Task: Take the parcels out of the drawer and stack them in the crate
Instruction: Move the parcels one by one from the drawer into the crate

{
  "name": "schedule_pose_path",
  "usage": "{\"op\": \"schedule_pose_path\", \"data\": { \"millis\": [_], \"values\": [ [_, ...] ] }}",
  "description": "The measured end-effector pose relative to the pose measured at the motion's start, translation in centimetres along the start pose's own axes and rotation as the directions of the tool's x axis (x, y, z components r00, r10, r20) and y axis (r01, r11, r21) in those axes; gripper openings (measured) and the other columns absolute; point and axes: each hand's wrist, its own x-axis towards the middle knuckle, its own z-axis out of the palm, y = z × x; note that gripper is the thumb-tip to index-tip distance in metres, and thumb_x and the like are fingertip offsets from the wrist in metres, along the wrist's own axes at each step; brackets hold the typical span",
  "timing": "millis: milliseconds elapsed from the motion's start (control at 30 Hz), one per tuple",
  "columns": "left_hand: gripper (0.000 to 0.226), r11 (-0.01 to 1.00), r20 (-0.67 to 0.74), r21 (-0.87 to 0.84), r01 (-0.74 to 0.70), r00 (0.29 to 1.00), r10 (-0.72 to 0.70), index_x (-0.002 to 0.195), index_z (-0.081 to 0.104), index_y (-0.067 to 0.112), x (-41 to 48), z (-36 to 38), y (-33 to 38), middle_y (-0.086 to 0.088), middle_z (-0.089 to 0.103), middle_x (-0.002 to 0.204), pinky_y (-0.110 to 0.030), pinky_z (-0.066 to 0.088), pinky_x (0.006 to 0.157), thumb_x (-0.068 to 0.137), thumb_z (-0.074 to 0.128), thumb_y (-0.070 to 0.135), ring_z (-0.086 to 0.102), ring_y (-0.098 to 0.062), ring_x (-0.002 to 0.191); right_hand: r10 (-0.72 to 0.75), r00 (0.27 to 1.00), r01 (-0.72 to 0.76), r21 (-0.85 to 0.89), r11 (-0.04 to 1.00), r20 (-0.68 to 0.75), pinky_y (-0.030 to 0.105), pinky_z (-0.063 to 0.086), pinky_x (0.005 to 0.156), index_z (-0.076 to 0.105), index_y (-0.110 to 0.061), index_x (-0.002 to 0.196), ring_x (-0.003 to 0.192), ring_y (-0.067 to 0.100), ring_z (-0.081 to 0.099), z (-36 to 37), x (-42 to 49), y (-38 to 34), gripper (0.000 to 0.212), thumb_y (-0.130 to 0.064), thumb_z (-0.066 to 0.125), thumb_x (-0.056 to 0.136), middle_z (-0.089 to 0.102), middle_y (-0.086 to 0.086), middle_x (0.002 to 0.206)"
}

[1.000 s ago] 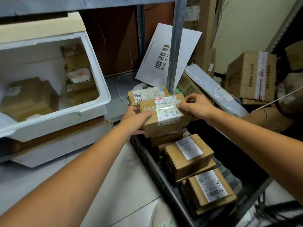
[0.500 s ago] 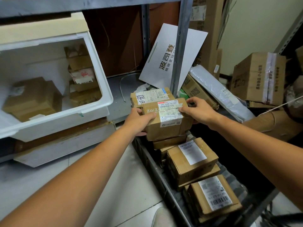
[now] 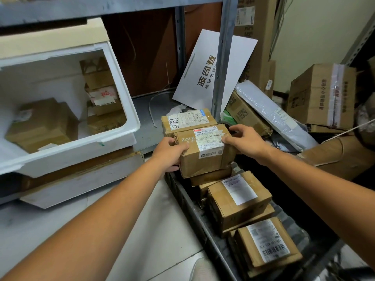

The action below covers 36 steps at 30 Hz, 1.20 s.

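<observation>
Two hands are applied to one taped parcel (image 3: 205,157), gripped at left end by L hand (image 3: 170,153) and right end by R hand (image 3: 245,141), above pkgs (image 3: 237,201) stacked in crate (image 3: 194,209).

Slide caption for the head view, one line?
Left hand and right hand hold a labelled parcel over the crate.

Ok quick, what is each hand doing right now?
Left hand: holding the left end of the taped parcel.
Right hand: holding the right end of the same parcel.
</observation>
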Motion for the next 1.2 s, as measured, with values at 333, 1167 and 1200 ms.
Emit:
{"op": "schedule_pose_path", "data": {
  "millis": [333,1167,1200],
  "values": [
    [0.044,0.997,0.018,0.073,0.040,0.999,-0.041,0.130,0.045,0.026,-0.5,-0.5,-0.1,0.001,0.062,0.117,-0.044,0.055,0.094,0.093,0.065,0.037,0.064,-0.019,0.098,0.002,0.999,0.001,-0.047,0.999,0.048,0.041,0.055,0.095,0.053,-0.016,0.138,0.108,0.020,0.064,0.2,-0.2,-0.6,0.051,-0.036,0.068,0.093,0.065,0.004,0.122],
    [0.044,0.510,-0.074,0.857,-0.074,0.962,0.264,0.134,0.055,0.024,-7.4,-16.1,2.3,-0.008,0.059,0.132,-0.040,0.051,0.091,0.095,0.057,0.044,0.057,-0.027,0.108,-0.167,0.950,0.311,-0.757,0.574,0.264,0.037,0.046,0.097,0.052,-0.016,0.139,0.119,0.031,0.056,3.8,-3.5,-15.8,0.050,-0.043,0.059,0.098,0.060,0.010,0.135],
    [0.042,0.500,-0.089,0.864,-0.059,0.959,0.268,0.133,0.055,0.025,-7.8,-17.4,2.0,-0.008,0.060,0.130,-0.038,0.051,0.088,0.095,0.057,0.044,0.057,-0.026,0.105,-0.181,0.943,0.332,-0.751,0.571,0.279,0.038,0.046,0.098,0.052,-0.017,0.138,0.118,0.031,0.057,4.7,-3.9,-16.6,0.049,-0.044,0.060,0.097,0.060,0.010,0.134]
  ]
}}
